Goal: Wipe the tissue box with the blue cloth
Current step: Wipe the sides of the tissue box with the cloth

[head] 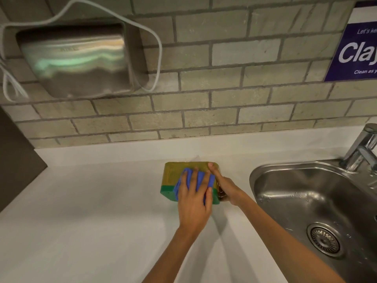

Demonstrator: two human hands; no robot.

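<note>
Two bare hands work on the yellow-and-green rectangular cardboard tissue box, which sits on the white counter near its back edge, just left of the stainless steel sink. The left hand lies flat with fingers spread, pressing the crumpled blue cloth onto the box top. The right hand clasps the box's right side, thumb over the far corner. Wiping looks underway; next, I judge, the cloth should sweep the uncovered left part and sides while the box is steadied.
</note>
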